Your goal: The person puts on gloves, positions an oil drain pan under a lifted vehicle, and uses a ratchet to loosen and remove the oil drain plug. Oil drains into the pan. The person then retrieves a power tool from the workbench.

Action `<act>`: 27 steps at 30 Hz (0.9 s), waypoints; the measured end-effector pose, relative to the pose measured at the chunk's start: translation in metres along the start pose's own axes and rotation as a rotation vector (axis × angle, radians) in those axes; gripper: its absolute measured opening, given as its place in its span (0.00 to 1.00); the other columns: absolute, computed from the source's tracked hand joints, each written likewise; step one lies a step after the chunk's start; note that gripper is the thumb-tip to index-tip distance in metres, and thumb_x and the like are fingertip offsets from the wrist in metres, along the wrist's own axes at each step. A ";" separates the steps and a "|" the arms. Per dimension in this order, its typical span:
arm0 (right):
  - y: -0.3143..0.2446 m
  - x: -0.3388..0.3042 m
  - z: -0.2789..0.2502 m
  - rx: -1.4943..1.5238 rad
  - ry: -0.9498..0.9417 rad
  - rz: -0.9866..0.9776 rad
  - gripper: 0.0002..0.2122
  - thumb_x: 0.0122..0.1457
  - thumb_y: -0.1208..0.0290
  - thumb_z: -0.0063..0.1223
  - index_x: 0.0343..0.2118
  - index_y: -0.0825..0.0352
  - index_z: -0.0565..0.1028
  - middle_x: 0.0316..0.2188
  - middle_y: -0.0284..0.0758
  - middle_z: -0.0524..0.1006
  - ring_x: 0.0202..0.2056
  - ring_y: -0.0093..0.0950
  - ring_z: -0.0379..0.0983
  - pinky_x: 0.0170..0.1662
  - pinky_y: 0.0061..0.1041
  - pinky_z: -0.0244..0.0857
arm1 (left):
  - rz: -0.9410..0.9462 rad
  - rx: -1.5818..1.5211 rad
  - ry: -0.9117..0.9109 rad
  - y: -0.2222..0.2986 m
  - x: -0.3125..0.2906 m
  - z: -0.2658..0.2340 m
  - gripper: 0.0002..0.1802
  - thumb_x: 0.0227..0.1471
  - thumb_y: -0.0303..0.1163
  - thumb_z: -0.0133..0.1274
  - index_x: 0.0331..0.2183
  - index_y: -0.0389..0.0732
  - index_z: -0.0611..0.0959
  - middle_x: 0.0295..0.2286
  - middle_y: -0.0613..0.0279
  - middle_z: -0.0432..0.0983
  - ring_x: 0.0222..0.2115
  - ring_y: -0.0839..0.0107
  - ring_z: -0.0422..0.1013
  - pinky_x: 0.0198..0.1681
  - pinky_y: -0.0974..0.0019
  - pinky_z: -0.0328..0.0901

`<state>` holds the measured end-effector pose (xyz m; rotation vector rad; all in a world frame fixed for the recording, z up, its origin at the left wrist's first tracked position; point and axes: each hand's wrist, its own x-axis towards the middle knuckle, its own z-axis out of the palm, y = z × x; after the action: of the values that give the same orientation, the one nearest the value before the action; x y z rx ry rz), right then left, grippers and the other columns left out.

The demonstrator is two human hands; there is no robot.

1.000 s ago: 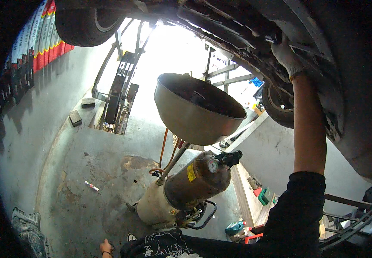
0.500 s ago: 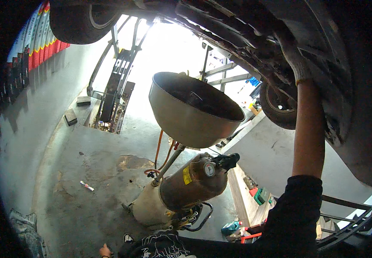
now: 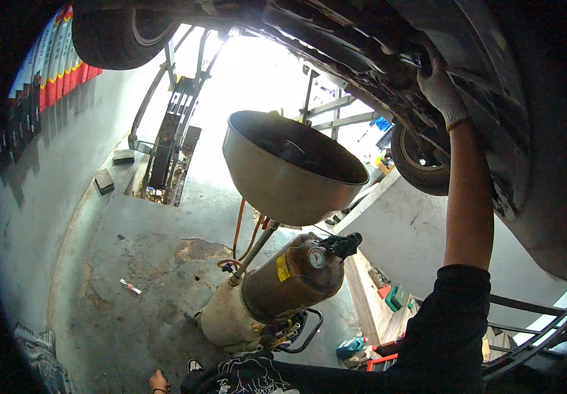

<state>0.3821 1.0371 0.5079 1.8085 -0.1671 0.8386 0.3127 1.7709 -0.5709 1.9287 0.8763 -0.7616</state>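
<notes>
My right hand (image 3: 440, 92), in a pale knitted glove, reaches up to the underside of a raised car (image 3: 336, 46). Its fingers curl round a dark short cylinder (image 3: 412, 60) with a shiny end, partly hidden among the underbody parts; its exact kind is hard to make out. Low at the bottom edge, my left hand (image 3: 159, 381) hangs down with a dark band at the wrist; its fingers are too small and cut off to read. Below the car, left of my right arm, stands an oil drainer with a wide metal bowl (image 3: 296, 187) on a tank (image 3: 293, 272).
Car wheels (image 3: 126, 36) hang at the upper left and, at the right, another wheel (image 3: 421, 161). A lift frame (image 3: 172, 131) stands on the left. A white tube-like item (image 3: 130, 287) lies on the floor. Bottles (image 3: 352, 348) stand at the lower right.
My gloved right hand has shifted and turned slightly, and the dark cylinder by its fingers now shows. The whole view has drifted a little; my left hand hangs much as before.
</notes>
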 end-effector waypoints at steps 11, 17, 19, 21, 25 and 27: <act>-0.041 0.005 -0.068 0.453 -0.008 0.168 0.34 0.61 0.73 0.59 0.69 0.61 0.56 0.67 0.48 0.61 0.68 0.43 0.59 0.67 0.37 0.58 | -0.060 0.105 -0.071 0.005 0.008 0.004 0.32 0.66 0.53 0.49 0.20 0.35 0.75 0.14 0.56 0.63 0.15 0.59 0.67 0.19 0.52 0.61; -0.034 0.025 -0.061 0.466 0.086 0.140 0.32 0.58 0.76 0.59 0.66 0.62 0.61 0.63 0.49 0.65 0.64 0.45 0.62 0.65 0.39 0.61 | -0.165 -0.151 -0.060 0.006 0.006 0.013 0.32 0.66 0.53 0.48 0.21 0.37 0.74 0.15 0.55 0.65 0.14 0.58 0.69 0.18 0.51 0.64; -0.035 0.024 -0.059 0.437 0.102 0.111 0.31 0.56 0.78 0.59 0.65 0.62 0.62 0.62 0.49 0.66 0.63 0.46 0.63 0.64 0.39 0.62 | -0.190 -0.165 -0.057 0.006 0.003 0.014 0.32 0.66 0.54 0.48 0.20 0.37 0.74 0.15 0.54 0.66 0.15 0.57 0.70 0.18 0.51 0.65; -0.039 0.019 -0.062 0.394 0.120 0.082 0.31 0.55 0.79 0.59 0.63 0.62 0.64 0.61 0.49 0.68 0.62 0.47 0.64 0.63 0.40 0.62 | -0.206 -0.191 -0.043 0.004 0.001 0.012 0.32 0.66 0.54 0.48 0.20 0.37 0.74 0.16 0.53 0.67 0.15 0.56 0.71 0.18 0.51 0.66; -0.048 0.006 -0.080 0.397 0.178 0.038 0.30 0.53 0.81 0.59 0.61 0.63 0.67 0.58 0.49 0.70 0.60 0.48 0.67 0.62 0.41 0.64 | -0.234 -0.099 -0.149 -0.004 0.003 0.002 0.32 0.67 0.55 0.48 0.22 0.36 0.76 0.16 0.52 0.69 0.16 0.55 0.72 0.19 0.50 0.68; -0.051 0.003 -0.090 0.304 0.218 -0.019 0.30 0.52 0.82 0.59 0.60 0.63 0.68 0.57 0.49 0.72 0.59 0.49 0.68 0.61 0.41 0.65 | -0.245 0.032 -0.149 -0.009 0.008 -0.003 0.32 0.67 0.54 0.47 0.22 0.36 0.77 0.16 0.53 0.70 0.16 0.56 0.72 0.19 0.51 0.69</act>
<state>0.3678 1.1371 0.4850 1.9782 0.1248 1.0864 0.3103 1.7798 -0.5800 1.7851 1.0240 -1.0552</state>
